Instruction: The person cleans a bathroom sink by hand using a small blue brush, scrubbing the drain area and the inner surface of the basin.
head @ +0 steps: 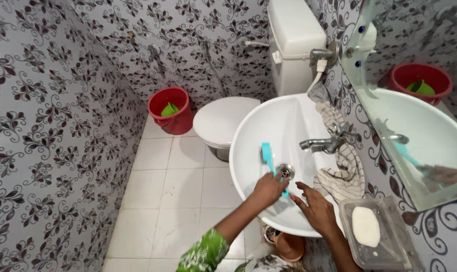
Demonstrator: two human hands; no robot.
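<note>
- Patterned wall tiles (pixel 52 126) and a pale tiled floor (pixel 173 201) are surrounding a white toilet (pixel 223 121) and a red bucket (pixel 172 110).
- The white basin (pixel 268 126) is taking up the middle, with a metal tap (pixel 321 144) at its right side.
- The left hand (pixel 267 189) is closing around the handle of a turquoise brush (pixel 269 160).
- The brush is lying inside the basin beside the drain (pixel 285 171), its long axis running away from the person, head pointing to the far rim.
- The right hand (pixel 316 206) is resting open on the near rim.

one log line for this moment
left hand: holds blue brush | right hand: open on sink rim | brush head near drain
</note>
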